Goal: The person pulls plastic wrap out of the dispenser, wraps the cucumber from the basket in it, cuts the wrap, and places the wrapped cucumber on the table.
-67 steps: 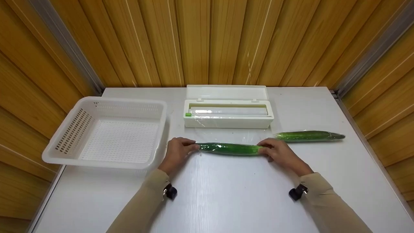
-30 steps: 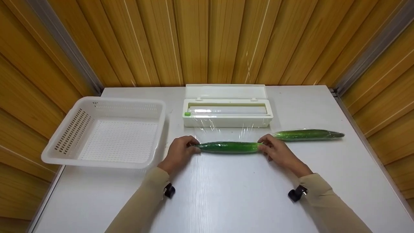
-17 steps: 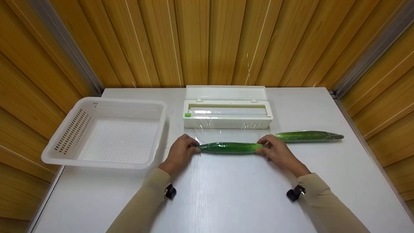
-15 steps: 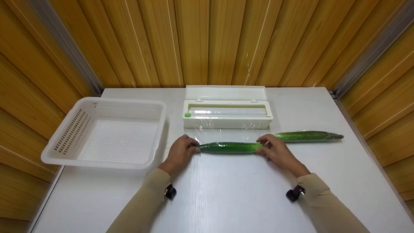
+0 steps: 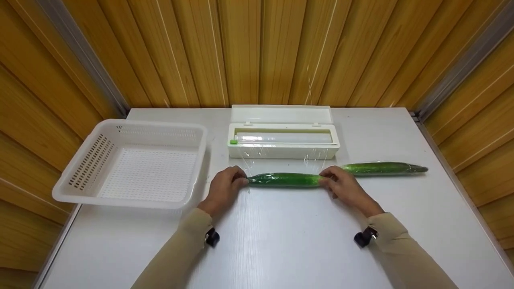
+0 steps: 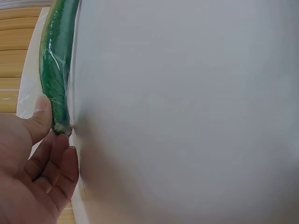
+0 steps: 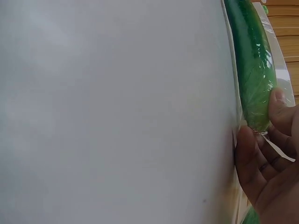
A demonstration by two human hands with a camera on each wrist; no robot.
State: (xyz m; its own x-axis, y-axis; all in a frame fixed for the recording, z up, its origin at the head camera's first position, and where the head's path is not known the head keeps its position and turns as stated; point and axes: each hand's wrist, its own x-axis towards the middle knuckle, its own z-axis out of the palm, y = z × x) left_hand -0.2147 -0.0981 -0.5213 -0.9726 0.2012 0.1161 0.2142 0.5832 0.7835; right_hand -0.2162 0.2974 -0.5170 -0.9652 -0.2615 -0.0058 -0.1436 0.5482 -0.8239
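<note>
A green cucumber [image 5: 284,179] in clear cling film lies crosswise in front of the white wrap dispenser [image 5: 284,151]. My left hand [image 5: 224,186] pinches its left end between thumb and fingers, also plain in the left wrist view, where the film clings to the cucumber [image 6: 58,65]. At the paler right end, my right hand [image 5: 347,188] grips with the thumb on top; bunched film shows at that tip in the right wrist view, beside the fingers [image 7: 252,163]. Stretched film [image 5: 277,163] runs from the dispenser to the cucumber. The dispenser's lid stands up, its roll [image 5: 283,138] showing.
A second film-wrapped cucumber [image 5: 381,168] lies to the right, close behind my right hand. On the left stands a white perforated basket [image 5: 130,204]. The white table [image 5: 277,241] ends at a wood-panelled wall [image 5: 257,52] at the back and sides.
Both hands have stayed on the cucumber's ends. The cucumber has shifted slightly away from me toward the dispenser and turned a little, and the film behind it has pulled into creases.
</note>
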